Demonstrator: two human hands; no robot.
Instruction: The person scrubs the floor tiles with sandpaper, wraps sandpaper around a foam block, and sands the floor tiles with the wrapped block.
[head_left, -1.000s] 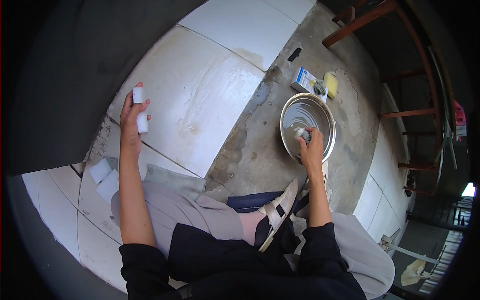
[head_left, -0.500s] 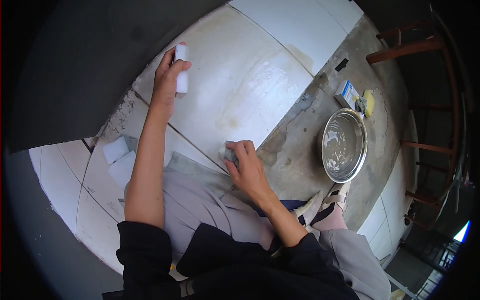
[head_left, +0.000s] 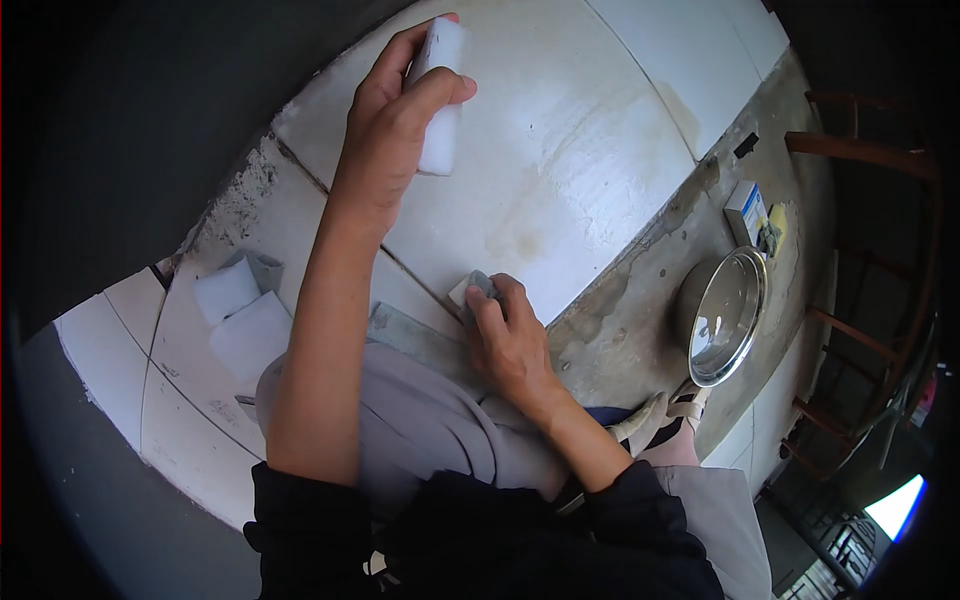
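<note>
My left hand [head_left: 395,125] is wrapped around a white sponge block [head_left: 443,140] with small dark marks on its face, above a large white floor tile [head_left: 560,130]. My right hand [head_left: 512,340] is closed on a grey soiled sponge [head_left: 480,283], partly hidden by the fingers, near the tile's lower edge. The tile has wet, shiny streaks and a faint brownish stain [head_left: 522,242]. Left of my left forearm lie two white sponges [head_left: 245,330], with a greyish block [head_left: 264,268] behind them.
A steel basin [head_left: 728,315] of water stands on the concrete strip at right. Beyond it are a blue-and-white box [head_left: 745,212], a yellow sponge [head_left: 779,225] and a small black object [head_left: 746,146]. A grey strip [head_left: 420,338] lies by my knee. Wooden furniture [head_left: 860,150] stands far right; a dark wall rises left.
My left hand and its white sponge appear larger and farther up and right in view. The right hand keeps its grip near the tile edge. The whole view has shifted and tilted somewhat.
</note>
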